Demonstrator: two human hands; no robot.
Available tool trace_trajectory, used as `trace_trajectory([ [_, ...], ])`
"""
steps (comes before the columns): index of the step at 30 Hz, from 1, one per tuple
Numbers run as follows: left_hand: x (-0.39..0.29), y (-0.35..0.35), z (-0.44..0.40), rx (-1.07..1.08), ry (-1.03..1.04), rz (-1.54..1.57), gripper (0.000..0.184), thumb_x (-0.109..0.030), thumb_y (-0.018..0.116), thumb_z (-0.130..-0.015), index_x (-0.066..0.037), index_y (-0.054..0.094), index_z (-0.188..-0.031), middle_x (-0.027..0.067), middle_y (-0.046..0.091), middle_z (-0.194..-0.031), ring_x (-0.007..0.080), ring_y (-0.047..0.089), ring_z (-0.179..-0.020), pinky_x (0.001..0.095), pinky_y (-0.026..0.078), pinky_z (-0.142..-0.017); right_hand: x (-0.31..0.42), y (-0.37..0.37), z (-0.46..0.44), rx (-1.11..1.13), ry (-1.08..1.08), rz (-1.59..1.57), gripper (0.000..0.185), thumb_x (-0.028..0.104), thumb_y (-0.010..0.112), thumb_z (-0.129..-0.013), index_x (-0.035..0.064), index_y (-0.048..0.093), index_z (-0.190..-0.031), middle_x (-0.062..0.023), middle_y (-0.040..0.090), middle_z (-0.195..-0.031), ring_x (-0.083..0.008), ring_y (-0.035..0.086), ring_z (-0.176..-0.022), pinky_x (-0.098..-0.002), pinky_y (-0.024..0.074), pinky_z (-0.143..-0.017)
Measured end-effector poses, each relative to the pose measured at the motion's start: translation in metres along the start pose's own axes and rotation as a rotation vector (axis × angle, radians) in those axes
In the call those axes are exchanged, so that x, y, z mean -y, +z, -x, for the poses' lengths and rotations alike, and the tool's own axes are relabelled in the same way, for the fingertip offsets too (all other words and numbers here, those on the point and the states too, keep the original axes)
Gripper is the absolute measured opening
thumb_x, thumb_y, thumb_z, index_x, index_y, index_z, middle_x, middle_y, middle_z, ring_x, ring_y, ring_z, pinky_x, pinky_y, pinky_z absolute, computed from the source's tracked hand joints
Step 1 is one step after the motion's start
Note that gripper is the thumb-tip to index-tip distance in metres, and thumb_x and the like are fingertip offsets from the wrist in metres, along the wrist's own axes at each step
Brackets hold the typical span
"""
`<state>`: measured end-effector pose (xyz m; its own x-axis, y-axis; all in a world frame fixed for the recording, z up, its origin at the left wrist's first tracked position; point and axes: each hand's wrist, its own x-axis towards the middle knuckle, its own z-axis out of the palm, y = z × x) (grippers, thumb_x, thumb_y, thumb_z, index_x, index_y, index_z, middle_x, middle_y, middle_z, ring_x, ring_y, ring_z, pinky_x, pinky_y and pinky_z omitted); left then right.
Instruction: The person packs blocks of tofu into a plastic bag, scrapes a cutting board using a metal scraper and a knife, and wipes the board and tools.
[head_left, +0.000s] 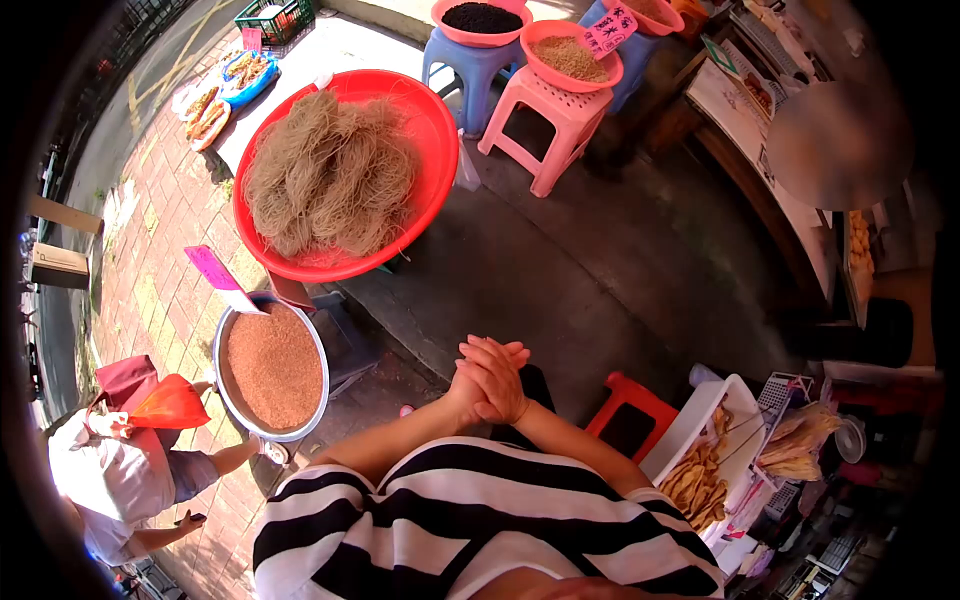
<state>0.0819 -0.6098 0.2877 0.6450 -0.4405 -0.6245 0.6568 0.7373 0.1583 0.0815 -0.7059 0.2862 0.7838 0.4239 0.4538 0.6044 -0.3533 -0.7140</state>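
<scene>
My left hand (pixel 468 393) and my right hand (pixel 503 378) are clasped together in front of my striped shirt, closed, their fingers folded over each other. No object shows between them, though the palms are hidden. To their left, a round tub of reddish-brown grains (pixel 272 365) with a pale rim stands low, a pink sign (pixel 215 272) at its edge. Beyond it, a wide red basin (pixel 437 180) holds a heap of thin brownish dried noodles (pixel 330 180). Neither hand touches these goods.
A person (pixel 110 470) with a red bag (pixel 170 403) stands by the tub at left. Bowls of grain (pixel 570 60) sit on plastic stools (pixel 545 125) at the back. On the right are a red stool (pixel 632 415), a white bin (pixel 705 420) of dried pieces, and a wooden counter (pixel 750 185).
</scene>
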Motion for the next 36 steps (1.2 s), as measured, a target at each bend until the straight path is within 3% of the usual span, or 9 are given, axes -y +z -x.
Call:
trace_trajectory([
  [5, 0.011, 0.071, -0.046, 0.196, -0.16, 0.073, 0.036, -0.031, 0.044, -0.093, -0.005, 0.051, -0.116, 0.0092, 0.054, -0.115, 0.0219, 0.051, -0.109, 0.034, 0.039, -0.095, -0.081, -0.118, 0.008, 0.019, 0.453, 0.289, 0.036, 0.028, 0.053, -0.086, 0.004, 0.054, -0.113, -0.0174, 0.051, -0.12, -0.0333, 0.045, -0.116, -0.0441, 0.0312, -0.099],
  [7, -0.013, 0.093, -0.056, -0.029, -0.013, -0.121, 0.024, -0.011, 0.06, -0.084, -0.005, 0.055, -0.106, 0.0061, 0.058, -0.094, 0.0187, 0.057, -0.091, 0.0346, 0.046, -0.083, -0.102, -0.158, -0.004, -0.09, 0.589, 0.341, 0.035, 0.012, 0.062, -0.077, 0.0044, 0.054, -0.11, -0.016, 0.052, -0.109, -0.0337, 0.048, -0.104, -0.0413, 0.037, -0.091],
  [9, -0.052, 0.1, -0.061, -0.151, 0.199, -0.217, 0.025, -0.004, 0.064, -0.079, -0.007, 0.056, -0.103, 0.0037, 0.058, -0.088, 0.0161, 0.058, -0.083, 0.0316, 0.047, -0.075, -0.118, -0.188, -0.019, -0.151, 0.595, 0.49, 0.04, -0.001, 0.062, -0.069, 0.0077, 0.056, -0.107, -0.0128, 0.052, -0.098, -0.029, 0.051, -0.093, -0.0384, 0.0414, -0.082],
  [11, -0.105, 0.112, -0.057, -0.214, 0.292, -0.255, 0.026, -0.002, 0.065, -0.078, -0.008, 0.055, -0.101, 0.0013, 0.058, -0.084, 0.0144, 0.059, -0.078, 0.0286, 0.048, -0.069, -0.142, -0.204, -0.031, -0.247, 0.794, 0.29, 0.03, -0.004, 0.06, -0.069, 0.0054, 0.059, -0.098, -0.0103, 0.054, -0.089, -0.0221, 0.054, -0.08, -0.0328, 0.0452, -0.071],
  [15, -0.192, 0.151, -0.055, -0.308, 0.478, -0.325, 0.033, 0.003, 0.066, -0.076, -0.006, 0.054, -0.105, 0.0022, 0.06, -0.08, 0.0116, 0.059, -0.069, 0.0238, 0.048, -0.061, -0.157, -0.216, -0.095, -0.336, 0.828, 0.138, 0.019, -0.008, 0.055, -0.07, 0.0031, 0.062, -0.084, -0.0071, 0.056, -0.078, -0.0162, 0.054, -0.067, -0.0274, 0.0445, -0.06],
  [22, -0.242, 0.257, -0.157, -0.09, 0.417, -0.567, 0.04, -0.002, 0.071, -0.074, -0.001, 0.052, -0.109, 0.0024, 0.06, -0.074, 0.0109, 0.058, -0.065, 0.0226, 0.047, -0.061, -0.179, -0.252, -0.234, -0.397, 0.665, 0.089, 0.02, -0.011, 0.049, -0.067, 0.0019, 0.061, -0.077, -0.0073, 0.057, -0.079, -0.0169, 0.054, -0.063, -0.0264, 0.0422, -0.057],
  [27, -0.277, 0.349, -0.235, 0.195, 0.452, -0.532, 0.031, -0.002, 0.066, -0.079, 0.0, 0.054, -0.107, -0.0003, 0.057, -0.075, 0.0089, 0.057, -0.069, 0.0217, 0.047, -0.065, -0.218, -0.294, -0.284, -0.4, 0.671, 0.169, 0.023, -0.012, 0.046, -0.064, 0.0011, 0.06, -0.076, -0.0079, 0.057, -0.08, -0.017, 0.053, -0.062, -0.026, 0.0418, -0.056],
  [33, -0.351, 0.392, -0.312, 0.107, 0.504, -0.621, 0.032, -0.007, 0.068, -0.078, 0.002, 0.056, -0.106, 0.0013, 0.059, -0.075, 0.0098, 0.056, -0.064, 0.0198, 0.044, -0.058, -0.297, -0.324, -0.339, -0.39, 0.734, 0.263, 0.024, -0.012, 0.047, -0.062, 0.0013, 0.061, -0.077, -0.008, 0.055, -0.08, -0.0183, 0.052, -0.063, -0.0266, 0.0426, -0.057],
  [36, -0.383, 0.402, -0.336, -0.025, 0.469, -0.611, 0.033, -0.009, 0.069, -0.077, 0.002, 0.056, -0.106, 0.0025, 0.06, -0.078, 0.0103, 0.057, -0.066, 0.0216, 0.046, -0.06, -0.331, -0.33, -0.376, -0.294, 0.842, 0.237, 0.026, -0.009, 0.048, -0.061, 0.0016, 0.061, -0.081, -0.0098, 0.054, -0.089, -0.0208, 0.054, -0.075, -0.0297, 0.0448, -0.067],
])
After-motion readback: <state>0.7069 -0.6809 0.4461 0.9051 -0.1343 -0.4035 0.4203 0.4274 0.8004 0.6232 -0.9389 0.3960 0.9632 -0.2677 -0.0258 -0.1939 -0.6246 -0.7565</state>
